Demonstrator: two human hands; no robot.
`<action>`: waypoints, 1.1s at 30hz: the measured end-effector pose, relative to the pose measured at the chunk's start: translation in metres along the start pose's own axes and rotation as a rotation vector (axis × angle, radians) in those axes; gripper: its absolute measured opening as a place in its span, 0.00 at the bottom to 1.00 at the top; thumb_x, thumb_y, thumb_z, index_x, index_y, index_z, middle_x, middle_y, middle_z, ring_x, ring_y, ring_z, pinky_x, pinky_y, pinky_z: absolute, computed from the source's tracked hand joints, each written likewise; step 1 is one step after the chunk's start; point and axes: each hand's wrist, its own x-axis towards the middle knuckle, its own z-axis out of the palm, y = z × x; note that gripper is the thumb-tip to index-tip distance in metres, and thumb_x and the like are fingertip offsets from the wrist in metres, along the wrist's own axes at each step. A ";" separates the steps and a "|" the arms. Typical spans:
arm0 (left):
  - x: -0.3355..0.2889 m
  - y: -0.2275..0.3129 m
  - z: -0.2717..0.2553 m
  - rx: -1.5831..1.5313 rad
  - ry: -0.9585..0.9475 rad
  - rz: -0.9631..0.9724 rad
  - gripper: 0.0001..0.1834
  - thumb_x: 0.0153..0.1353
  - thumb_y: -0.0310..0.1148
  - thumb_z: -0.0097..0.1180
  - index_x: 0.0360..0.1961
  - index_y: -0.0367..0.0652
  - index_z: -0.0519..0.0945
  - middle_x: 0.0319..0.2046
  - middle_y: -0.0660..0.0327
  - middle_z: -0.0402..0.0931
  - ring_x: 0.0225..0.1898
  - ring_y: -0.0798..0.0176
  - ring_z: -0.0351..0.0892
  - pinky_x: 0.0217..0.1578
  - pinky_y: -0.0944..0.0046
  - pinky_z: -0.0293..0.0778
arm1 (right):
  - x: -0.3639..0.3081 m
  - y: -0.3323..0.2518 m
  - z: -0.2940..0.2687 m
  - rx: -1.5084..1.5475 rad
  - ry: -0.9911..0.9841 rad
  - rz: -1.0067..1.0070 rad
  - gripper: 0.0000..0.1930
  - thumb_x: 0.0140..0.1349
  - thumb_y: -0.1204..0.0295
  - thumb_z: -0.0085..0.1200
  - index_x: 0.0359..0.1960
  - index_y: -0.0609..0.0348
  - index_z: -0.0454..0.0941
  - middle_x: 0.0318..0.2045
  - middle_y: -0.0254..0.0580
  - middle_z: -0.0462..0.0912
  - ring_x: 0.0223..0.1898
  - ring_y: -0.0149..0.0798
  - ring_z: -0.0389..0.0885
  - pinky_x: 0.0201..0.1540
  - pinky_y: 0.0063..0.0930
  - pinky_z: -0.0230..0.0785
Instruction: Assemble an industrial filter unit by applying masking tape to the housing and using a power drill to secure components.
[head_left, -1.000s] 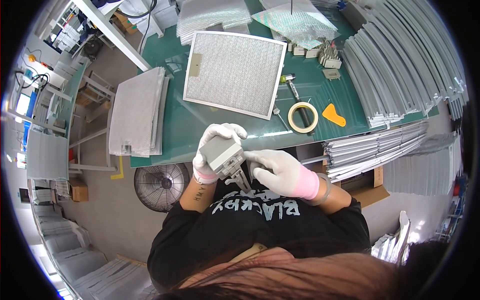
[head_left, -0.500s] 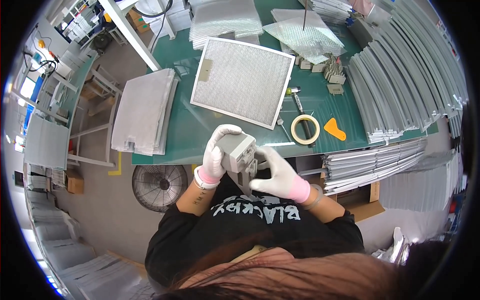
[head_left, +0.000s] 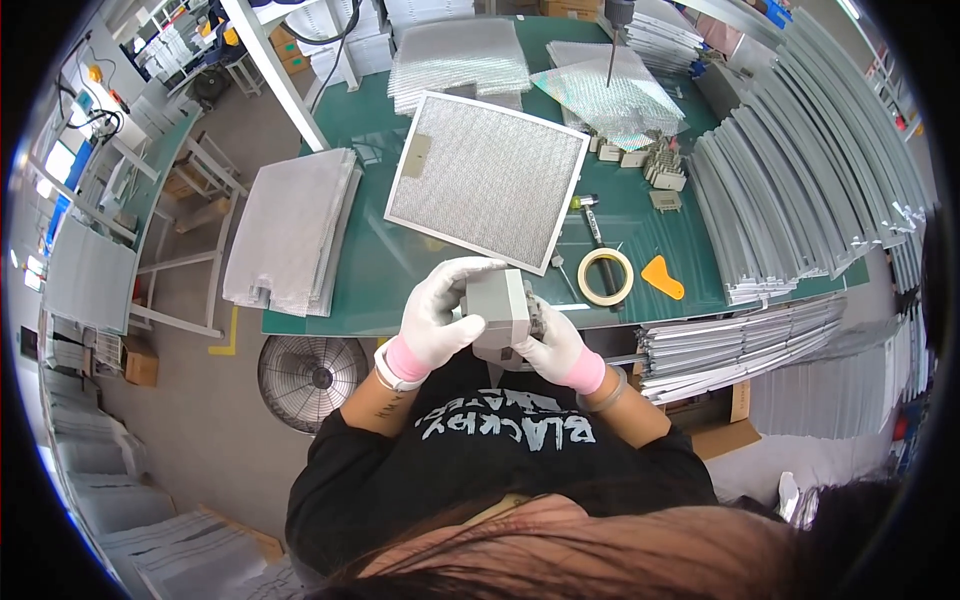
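Observation:
Just in front of the table's near edge, a grey box-shaped block (head_left: 497, 303) is held close to my chest. What kind of part it is, I cannot make out. My left hand (head_left: 440, 318), in a white glove with a pink cuff, wraps around its left side, thumb on the near face. Gloved the same way, my right hand (head_left: 558, 350) grips its right side, where darker uneven parts stick out. Beyond the hands, a framed metal mesh filter panel (head_left: 490, 170) lies flat on the green table (head_left: 385, 285).
Right of the panel lie a roll of tape (head_left: 605, 277), a marker (head_left: 594, 225) and an orange scraper (head_left: 661, 278). Small grey metal parts (head_left: 663, 168) sit farther back. Mesh sheets (head_left: 290, 230) are stacked at left; framed panels (head_left: 790, 190) stand at right. A floor fan (head_left: 313, 380) is below.
The block has been turned, so a smooth face now shows. My right hand has closed in on its right side, and my left hand has shifted its hold.

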 end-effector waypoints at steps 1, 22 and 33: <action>-0.001 0.002 0.000 0.006 -0.010 -0.013 0.37 0.57 0.48 0.67 0.61 0.35 0.69 0.60 0.48 0.71 0.61 0.55 0.72 0.64 0.54 0.66 | 0.000 0.000 -0.002 -0.001 -0.002 -0.001 0.27 0.70 0.61 0.55 0.62 0.69 0.65 0.54 0.44 0.77 0.55 0.32 0.76 0.59 0.32 0.69; 0.005 -0.036 0.019 0.229 -0.045 0.223 0.25 0.63 0.42 0.60 0.58 0.45 0.70 0.63 0.46 0.64 0.64 0.51 0.66 0.65 0.53 0.61 | -0.008 0.040 -0.014 0.476 0.019 0.138 0.40 0.64 0.46 0.58 0.68 0.62 0.62 0.60 0.38 0.73 0.60 0.31 0.70 0.63 0.32 0.64; 0.002 -0.028 0.025 -0.054 0.058 0.082 0.20 0.53 0.28 0.59 0.50 0.41 0.74 0.58 0.51 0.69 0.58 0.56 0.73 0.60 0.56 0.68 | -0.008 0.035 -0.016 0.264 0.065 0.103 0.36 0.68 0.53 0.56 0.68 0.64 0.61 0.59 0.39 0.73 0.59 0.31 0.71 0.62 0.30 0.65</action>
